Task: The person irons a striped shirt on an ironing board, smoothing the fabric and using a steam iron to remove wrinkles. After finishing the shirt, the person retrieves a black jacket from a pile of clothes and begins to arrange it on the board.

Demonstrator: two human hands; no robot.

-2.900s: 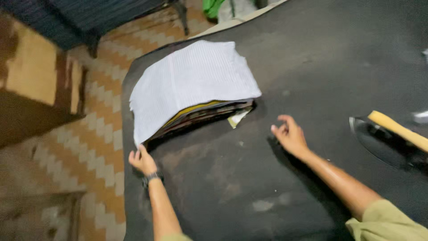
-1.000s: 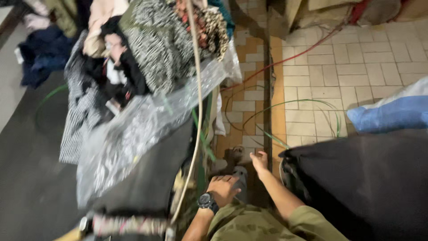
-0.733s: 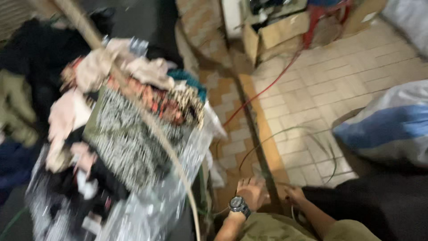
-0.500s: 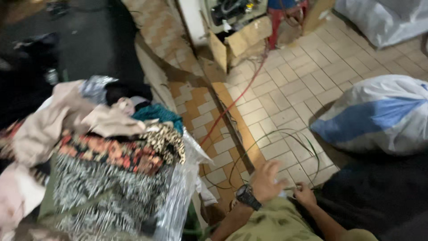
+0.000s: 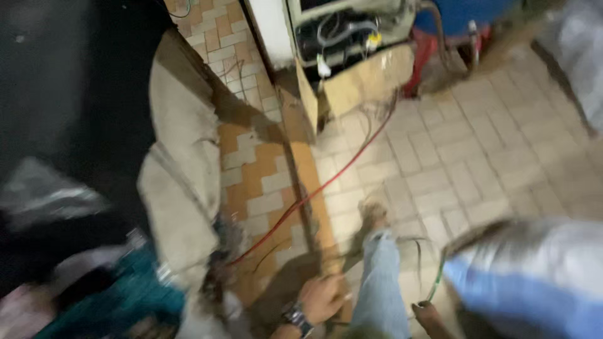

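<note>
While the blurred view sweeps the tiled floor [image 5: 477, 157], the left hand [image 5: 321, 298] curls loosely near a thin green cord [image 5: 436, 285]; the right hand [image 5: 430, 314] touches it, its fingers' state unclear, nothing lifted yet.

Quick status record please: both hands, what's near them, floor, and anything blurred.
view: head camera looking down, heavily motion-blurred
left hand: low in frame, wristwatch on the wrist; grip cannot be told
right hand: at bottom edge, touching a thin green cord; grip unclear
leg: in light jeans, between the hands
right side: blue and white sack
floor: tiled floor, red cable across it
top: open cardboard box
lower left: teal cloth, blurred
</note>
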